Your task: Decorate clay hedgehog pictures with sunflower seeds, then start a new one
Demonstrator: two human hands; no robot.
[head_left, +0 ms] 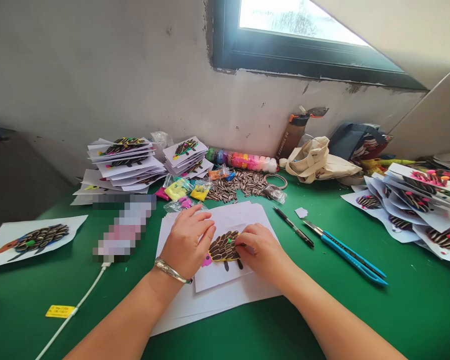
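Note:
A seed picture lies on a white sheet on the green table: striped sunflower seeds laid in rows over a yellow body with a pink tip. My left hand rests on its left edge, fingers curled and pressed against the seeds. My right hand sits at its right edge, fingers pinched at the seeds; what they hold is hidden. A silver bangle circles my left wrist.
Loose sunflower seeds and small clay bags lie behind the sheet. Finished pictures are stacked at the back left and right; one lies at the left. A black pen and blue cutter lie right.

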